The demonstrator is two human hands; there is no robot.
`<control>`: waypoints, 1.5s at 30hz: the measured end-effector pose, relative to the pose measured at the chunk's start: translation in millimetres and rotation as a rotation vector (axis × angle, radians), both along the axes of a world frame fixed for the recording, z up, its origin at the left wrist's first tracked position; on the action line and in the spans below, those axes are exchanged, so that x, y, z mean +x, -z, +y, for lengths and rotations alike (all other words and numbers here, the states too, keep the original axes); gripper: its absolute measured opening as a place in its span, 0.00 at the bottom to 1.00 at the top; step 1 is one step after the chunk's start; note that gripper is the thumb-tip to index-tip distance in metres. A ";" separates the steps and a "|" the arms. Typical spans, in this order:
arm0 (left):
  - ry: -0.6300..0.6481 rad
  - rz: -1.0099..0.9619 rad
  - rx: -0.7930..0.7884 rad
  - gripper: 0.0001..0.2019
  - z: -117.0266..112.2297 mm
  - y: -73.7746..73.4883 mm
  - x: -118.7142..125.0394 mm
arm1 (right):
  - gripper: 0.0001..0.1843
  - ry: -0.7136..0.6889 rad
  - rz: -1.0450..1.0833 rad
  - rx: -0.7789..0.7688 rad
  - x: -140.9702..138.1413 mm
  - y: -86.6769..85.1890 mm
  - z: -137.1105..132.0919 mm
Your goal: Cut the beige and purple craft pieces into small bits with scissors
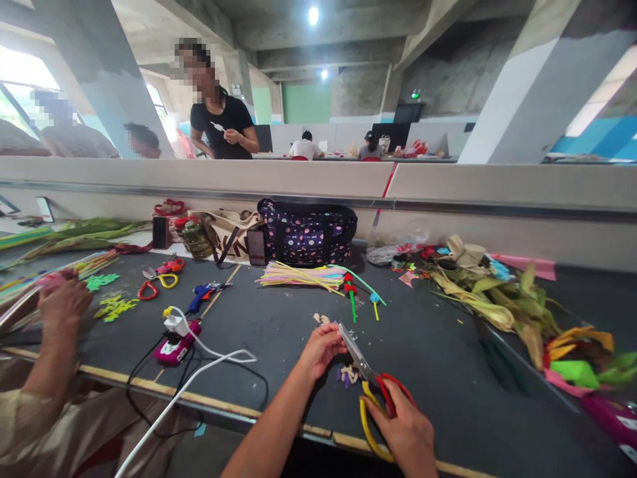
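Your right hand [407, 426] clamps the red-and-yellow scissors [367, 372] by their handles [364, 425] above the tabletop [279, 318], apparently to steer the blades [354, 345] beside your left hand [318, 352], its fingertips [334, 333] together, any held piece indiscernible.

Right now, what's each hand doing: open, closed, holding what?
Left hand: closed, fingers bunched near the tips of the red-and-yellow-handled scissors; whether anything is pinched can't be told.
Right hand: closed, holding those scissors.
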State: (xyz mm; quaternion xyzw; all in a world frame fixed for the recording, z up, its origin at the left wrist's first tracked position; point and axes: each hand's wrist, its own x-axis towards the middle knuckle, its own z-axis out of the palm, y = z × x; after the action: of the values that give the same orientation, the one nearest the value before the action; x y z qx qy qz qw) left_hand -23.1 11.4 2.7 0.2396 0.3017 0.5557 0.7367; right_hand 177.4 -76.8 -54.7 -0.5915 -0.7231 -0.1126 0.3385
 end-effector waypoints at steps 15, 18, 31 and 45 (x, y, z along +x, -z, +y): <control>-0.053 -0.068 -0.021 0.13 2.2 0.3 -0.1 | 0.30 -0.023 -0.005 0.033 -2.1 -7.9 -2.9; -0.042 -0.052 -0.024 0.13 1.4 -1.9 0.2 | 0.29 -0.019 -0.004 0.013 -1.9 -5.8 -2.7; 0.007 -0.041 -0.039 0.11 -0.8 -6.1 0.5 | 0.29 -0.016 0.021 -0.017 -1.4 -7.3 -3.2; 0.018 -0.031 -0.044 0.11 -0.6 -5.7 0.4 | 0.29 -0.024 0.009 -0.012 -1.4 -8.9 -4.1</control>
State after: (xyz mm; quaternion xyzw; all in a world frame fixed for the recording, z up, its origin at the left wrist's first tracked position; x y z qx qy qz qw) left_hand -22.8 10.9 8.4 0.2173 0.3002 0.5459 0.7515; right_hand 176.1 -80.9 -45.8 -0.5853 -0.7293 -0.1018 0.3394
